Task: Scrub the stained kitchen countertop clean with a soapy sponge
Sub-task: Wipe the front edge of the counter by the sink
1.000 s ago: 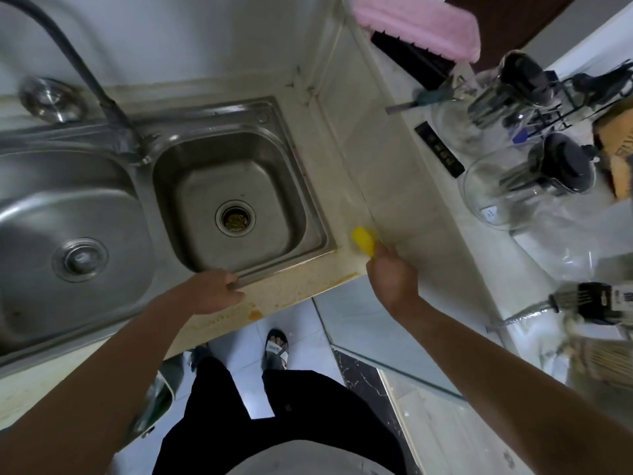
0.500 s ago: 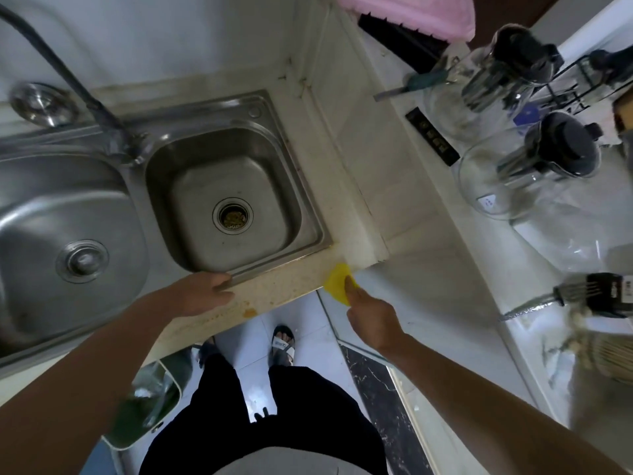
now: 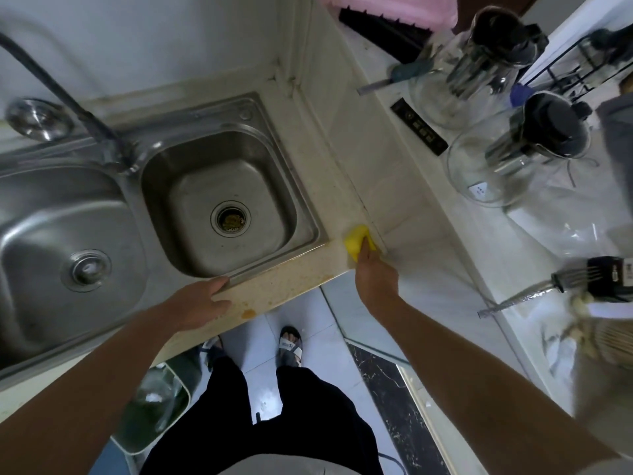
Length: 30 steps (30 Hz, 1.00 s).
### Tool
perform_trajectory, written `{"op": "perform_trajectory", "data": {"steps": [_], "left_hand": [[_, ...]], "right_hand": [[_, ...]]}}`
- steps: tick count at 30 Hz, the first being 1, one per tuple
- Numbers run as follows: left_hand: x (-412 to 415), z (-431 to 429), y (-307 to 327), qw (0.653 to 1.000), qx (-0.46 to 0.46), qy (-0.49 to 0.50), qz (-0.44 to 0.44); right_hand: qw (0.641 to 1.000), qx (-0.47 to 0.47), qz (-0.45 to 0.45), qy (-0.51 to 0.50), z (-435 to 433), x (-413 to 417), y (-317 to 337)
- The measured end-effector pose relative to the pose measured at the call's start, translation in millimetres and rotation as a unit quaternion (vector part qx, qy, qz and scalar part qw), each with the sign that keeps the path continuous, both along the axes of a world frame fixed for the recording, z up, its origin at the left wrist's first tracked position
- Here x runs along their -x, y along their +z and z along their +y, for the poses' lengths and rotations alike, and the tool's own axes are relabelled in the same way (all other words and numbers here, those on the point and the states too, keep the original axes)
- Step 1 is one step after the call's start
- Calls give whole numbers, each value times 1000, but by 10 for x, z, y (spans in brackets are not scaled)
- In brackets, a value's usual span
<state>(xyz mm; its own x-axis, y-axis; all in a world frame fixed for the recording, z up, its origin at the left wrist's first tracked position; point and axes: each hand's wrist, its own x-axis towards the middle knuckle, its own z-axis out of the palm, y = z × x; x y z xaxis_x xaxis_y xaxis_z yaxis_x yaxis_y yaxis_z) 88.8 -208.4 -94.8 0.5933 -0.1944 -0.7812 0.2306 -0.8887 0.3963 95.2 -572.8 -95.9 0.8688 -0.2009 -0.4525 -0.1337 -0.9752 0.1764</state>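
**Double steel sink** [image 3: 274,173], left and centre of the frame. It takes up most of the worktop, so only a narrow border remains for you to clean.

**Countertop** [image 3: 284,286], the beige strip that runs along the sink's front and up its right side. It is speckled and yellowed, with a brownish line along its front lip. Much of the scrubbing probably remains.

**Glass jugs** [image 3: 479,173], upper right, on the higher white ledge. They stand well apart from the strip being scrubbed.

**Left hand** [image 3: 202,303], lower centre. It lies palm down on the front strip with the fingers straight and close together. Their tips touch the sink's front rim and the thumb is set apart. You hold nothing with it; it most likely braces your lean over the counter.

**Right hand** [image 3: 375,275], centre right. It grips the sponge from above. One finger [image 3: 365,250] lies along the top and presses down; how the other fingers lie cannot be told.

**Sponge** [image 3: 353,241], yellow, at the counter's front right corner. It is pushed against the foot of the raised ledge, where grime tends to collect in the seam.

**Orange spot** [image 3: 248,314], on the front lip beside your left thumb. It has not yet been scrubbed.
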Motion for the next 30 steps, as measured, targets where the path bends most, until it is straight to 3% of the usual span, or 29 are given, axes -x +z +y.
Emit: {"op": "perform_trajectory", "data": {"steps": [4,6,10,13,17,19,22,24,28,30], "left_hand": [[98,6,64,999,12,33,-25],[206,-43,93,996,34,60,-57],[391,1,118,989,45,80,-112],[383,-11,158,989,35,73,-125],[399,-25,167,992,9,61,-107],[384,-18,165,993,-1,58,-99],[377,-65,197,994,-12,49,-94],[370,-85,228,995,-16,45,-91],[389,-84,268,994,-20,46,-92],[393,-103,278,994,-28,40,-96]], "right_hand": [[998,-30,27,-45,-68,530,70],[994,-43,-32,-95,-88,610,201],[978,-86,-165,-90,59,90,352],[973,-135,-130,-132,233,-286,286],[971,-180,-53,-149,539,-94,52],[967,-217,-46,-122,675,148,-21],[967,-253,-12,6,782,546,-36],[966,-253,-34,53,716,579,59],[956,-216,-174,-98,242,93,204],[947,-206,-184,-161,57,-98,196]]}}
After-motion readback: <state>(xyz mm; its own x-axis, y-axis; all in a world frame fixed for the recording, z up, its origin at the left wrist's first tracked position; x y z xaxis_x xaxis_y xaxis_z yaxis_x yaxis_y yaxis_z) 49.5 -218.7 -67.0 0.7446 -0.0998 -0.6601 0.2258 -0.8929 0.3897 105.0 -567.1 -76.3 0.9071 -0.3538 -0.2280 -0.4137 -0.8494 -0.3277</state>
